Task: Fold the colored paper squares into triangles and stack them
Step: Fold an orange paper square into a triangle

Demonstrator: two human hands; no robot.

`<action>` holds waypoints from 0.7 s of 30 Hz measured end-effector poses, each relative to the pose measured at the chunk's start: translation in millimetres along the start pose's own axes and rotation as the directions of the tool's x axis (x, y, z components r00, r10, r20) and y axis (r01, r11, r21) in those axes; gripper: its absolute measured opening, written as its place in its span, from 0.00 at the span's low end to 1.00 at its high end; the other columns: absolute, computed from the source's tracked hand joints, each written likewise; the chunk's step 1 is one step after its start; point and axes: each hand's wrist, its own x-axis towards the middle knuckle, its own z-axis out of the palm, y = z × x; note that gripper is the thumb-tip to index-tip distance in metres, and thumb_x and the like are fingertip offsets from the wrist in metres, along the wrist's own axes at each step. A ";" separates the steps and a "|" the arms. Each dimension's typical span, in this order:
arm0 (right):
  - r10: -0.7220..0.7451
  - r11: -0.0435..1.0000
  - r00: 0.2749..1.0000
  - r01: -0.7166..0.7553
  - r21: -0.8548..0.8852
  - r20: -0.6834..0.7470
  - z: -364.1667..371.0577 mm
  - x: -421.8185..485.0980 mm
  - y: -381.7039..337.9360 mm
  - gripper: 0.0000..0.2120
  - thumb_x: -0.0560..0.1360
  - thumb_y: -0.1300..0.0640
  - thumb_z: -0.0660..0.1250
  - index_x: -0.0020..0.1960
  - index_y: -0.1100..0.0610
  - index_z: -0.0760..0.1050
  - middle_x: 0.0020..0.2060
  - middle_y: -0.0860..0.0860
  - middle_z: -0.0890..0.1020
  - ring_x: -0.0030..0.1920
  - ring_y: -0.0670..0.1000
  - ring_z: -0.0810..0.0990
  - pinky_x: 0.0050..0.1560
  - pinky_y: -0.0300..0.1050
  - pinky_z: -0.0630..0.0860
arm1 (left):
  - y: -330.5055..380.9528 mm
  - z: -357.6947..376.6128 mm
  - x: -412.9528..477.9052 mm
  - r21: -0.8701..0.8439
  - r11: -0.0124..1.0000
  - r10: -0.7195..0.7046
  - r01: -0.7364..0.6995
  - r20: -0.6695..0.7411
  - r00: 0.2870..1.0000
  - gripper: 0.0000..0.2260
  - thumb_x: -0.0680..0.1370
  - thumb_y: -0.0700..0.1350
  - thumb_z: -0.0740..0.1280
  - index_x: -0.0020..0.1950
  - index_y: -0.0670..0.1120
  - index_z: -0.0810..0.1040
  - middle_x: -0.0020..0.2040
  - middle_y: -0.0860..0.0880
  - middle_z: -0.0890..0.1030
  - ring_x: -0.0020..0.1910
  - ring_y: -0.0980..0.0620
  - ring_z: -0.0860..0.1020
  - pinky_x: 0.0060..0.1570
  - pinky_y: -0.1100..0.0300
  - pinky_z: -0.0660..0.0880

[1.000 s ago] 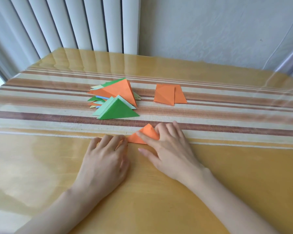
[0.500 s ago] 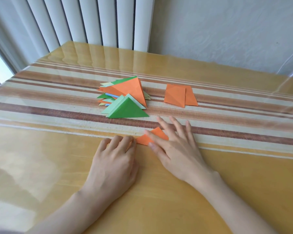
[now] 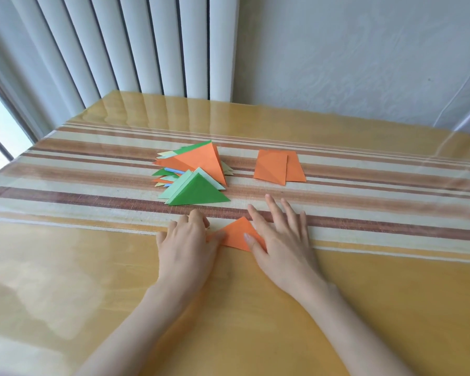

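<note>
An orange paper folded into a triangle point(image 3: 235, 233) lies flat on the table between my hands. My left hand point(image 3: 186, 246) rests on its left corner with the fingers curled down. Flat on the paper's right side lies my right hand point(image 3: 280, 234), fingers straight and spread, the thumb lying on the paper. Behind them sits a loose pile of folded triangles point(image 3: 198, 172), orange, green, pale green and blue, with a green one in front. Two orange paper squares point(image 3: 278, 166) overlap at the back right.
The table point(image 3: 364, 308) is glossy yellow with a striped beige and brown runner point(image 3: 79, 185) across its middle. White vertical blinds point(image 3: 136, 50) and a pale wall stand behind the far edge. A window shows at the far left.
My right hand has slid to the right along the orange triangle, uncovering more of it. The left hand stays at the left corner. The camera view has shifted slightly.
</note>
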 end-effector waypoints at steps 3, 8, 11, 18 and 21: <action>0.014 1.000 1.000 -0.014 0.024 0.004 -1.8 2.0 1.3 0.30 0.81 0.38 0.48 0.78 0.48 0.47 0.78 0.49 0.43 0.76 0.52 0.36 0.73 0.55 0.33 | 5.2 -3.0 -4.5 -0.037 0.998 -0.052 0.052 0.014 0.999 0.12 0.78 0.59 0.64 0.47 0.51 0.69 0.47 0.52 0.71 0.54 0.48 0.69 0.48 0.56 0.59; -0.025 0.953 0.991 0.063 0.297 -0.131 -0.3 4.4 5.7 0.22 0.80 0.43 0.59 0.69 0.52 0.71 0.72 0.49 0.65 0.74 0.50 0.52 0.75 0.50 0.50 | 7.1 -9.7 -14.9 -0.427 0.904 0.006 0.018 0.055 0.998 0.10 0.75 0.45 0.71 0.39 0.49 0.71 0.36 0.56 0.77 0.40 0.55 0.75 0.41 0.60 0.69; 0.031 0.747 0.988 0.078 0.660 -0.152 -8.2 17.1 -5.6 0.05 0.77 0.54 0.67 0.50 0.54 0.79 0.51 0.47 0.80 0.56 0.46 0.73 0.58 0.41 0.69 | -3.7 -22.9 -4.1 -0.582 0.813 -0.008 0.017 0.019 1.000 0.10 0.72 0.39 0.74 0.36 0.47 0.74 0.29 0.57 0.77 0.31 0.61 0.74 0.34 0.69 0.68; 0.076 0.831 0.970 0.068 0.552 -0.233 -6.2 80.2 -54.7 0.03 0.74 0.56 0.71 0.44 0.55 0.80 0.41 0.48 0.82 0.49 0.51 0.75 0.53 0.46 0.70 | -38.0 -36.7 48.6 -0.445 0.895 -0.065 0.001 -0.127 0.990 0.08 0.73 0.41 0.74 0.38 0.47 0.76 0.34 0.57 0.78 0.37 0.56 0.77 0.36 0.71 0.68; 0.101 0.907 0.969 0.003 0.420 -0.226 3.5 100.4 -62.8 0.06 0.76 0.50 0.69 0.46 0.52 0.80 0.47 0.47 0.81 0.54 0.52 0.70 0.54 0.45 0.65 | -44.9 -31.5 65.0 -0.319 0.947 -0.096 0.045 -0.147 0.985 0.04 0.76 0.43 0.70 0.43 0.47 0.77 0.37 0.55 0.77 0.43 0.46 0.77 0.45 0.57 0.69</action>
